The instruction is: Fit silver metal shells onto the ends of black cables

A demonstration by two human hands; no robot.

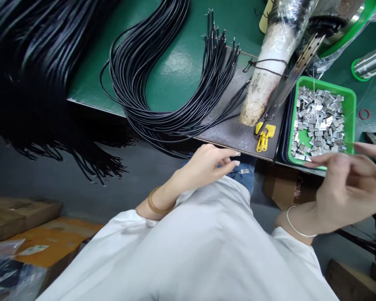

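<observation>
My left hand (208, 165) is by the table's front edge, its fingers curled and closed around a thin black cable. A small metal clip (244, 171) shows at the cable's end, just past the fingertips and over my lap. My right hand (347, 188) reaches over the front right corner of a green tray (350, 113) filled with small metal clips (324, 117). Its fingers are apart, one fingertip close to clips at the front rim; whether it touches them I cannot tell. A bundle of black cables (175, 119) lies in a curve beyond my left hand.
A wrapped white tube (265, 83) and a metal bar (296, 75) slant down to a yellow tool (263, 137) at the table edge. More black cables (40, 62) hang off the table at left. Cardboard boxes (56, 238) stand on the floor. A red ring (364, 114) lies right of the tray.
</observation>
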